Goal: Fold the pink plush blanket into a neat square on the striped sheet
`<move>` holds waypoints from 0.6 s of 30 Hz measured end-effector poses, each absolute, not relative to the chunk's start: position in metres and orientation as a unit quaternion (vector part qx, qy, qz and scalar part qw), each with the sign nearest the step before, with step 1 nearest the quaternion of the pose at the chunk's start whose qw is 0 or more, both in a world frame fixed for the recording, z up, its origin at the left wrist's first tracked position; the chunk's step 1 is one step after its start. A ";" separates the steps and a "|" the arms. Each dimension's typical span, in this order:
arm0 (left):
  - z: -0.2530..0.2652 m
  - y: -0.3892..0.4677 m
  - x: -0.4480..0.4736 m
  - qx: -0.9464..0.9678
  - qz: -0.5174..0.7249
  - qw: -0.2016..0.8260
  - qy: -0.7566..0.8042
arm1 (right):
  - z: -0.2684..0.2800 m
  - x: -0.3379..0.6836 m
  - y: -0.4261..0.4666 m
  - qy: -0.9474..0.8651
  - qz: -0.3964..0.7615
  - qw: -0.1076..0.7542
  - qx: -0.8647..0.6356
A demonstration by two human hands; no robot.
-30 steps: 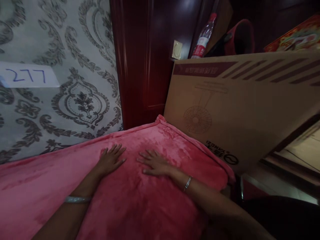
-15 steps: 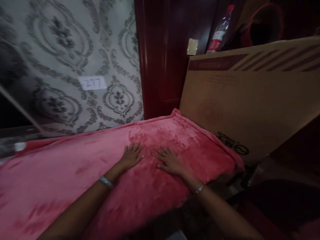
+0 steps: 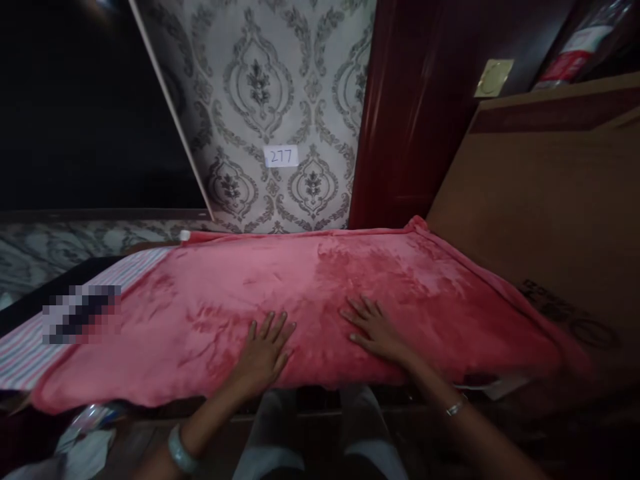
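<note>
Pink blanket (image 3: 280, 273) is the landmark; it lies spread out in front of the person, whatever is under it mostly hidden. Left hand (image 3: 263, 359) is palm-down on the blanket's near part, left of the right hand, fingers fanned toward the far edge, thumb angled inward; grip wide, holding nothing. Right hand (image 3: 377, 333) also palm-down, slightly farther in from the blanket's near edge, fingers spread and pointing far-left, grip wide, nothing held. Both forearms reach in over the near edge, one from each side, with a bangle (image 3: 182, 451) on the left and a thin bracelet (image 3: 455, 405) on the right. Legs (image 3: 273, 433) stand just below the near edge, between the forearms. Blanket's far edge runs along the patterned wall (image 3: 315, 120) and dark red panel (image 3: 400, 120); far-right corner is bunched up. Right edge slants beside the cardboard box (image 3: 540, 193), so that side is tight. Left end borders striped cloth (image 3: 23, 357). Most room is on the blanket itself: a strip between the hands, a broad stretch beyond the fingertips, more out left.
</note>
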State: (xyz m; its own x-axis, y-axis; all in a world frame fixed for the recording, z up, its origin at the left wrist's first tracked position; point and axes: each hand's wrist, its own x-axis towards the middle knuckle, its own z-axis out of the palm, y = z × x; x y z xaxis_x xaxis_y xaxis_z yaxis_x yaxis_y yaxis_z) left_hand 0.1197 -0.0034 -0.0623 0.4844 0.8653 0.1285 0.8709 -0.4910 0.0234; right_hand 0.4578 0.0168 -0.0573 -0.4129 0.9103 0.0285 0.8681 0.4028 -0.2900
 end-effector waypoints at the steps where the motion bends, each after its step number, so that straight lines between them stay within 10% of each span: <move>1: -0.061 -0.011 0.116 -0.862 -0.065 0.011 -0.504 | -0.058 0.451 0.009 -0.845 0.134 0.097 -0.509; 9: -0.023 -0.011 0.097 -0.843 -0.116 -0.047 -0.523 | -0.054 0.401 0.030 -0.837 0.239 0.270 -0.412; 18: -0.034 0.016 0.066 -0.674 -0.008 0.021 -0.738 | -0.069 0.351 0.060 -0.841 0.007 0.104 -0.530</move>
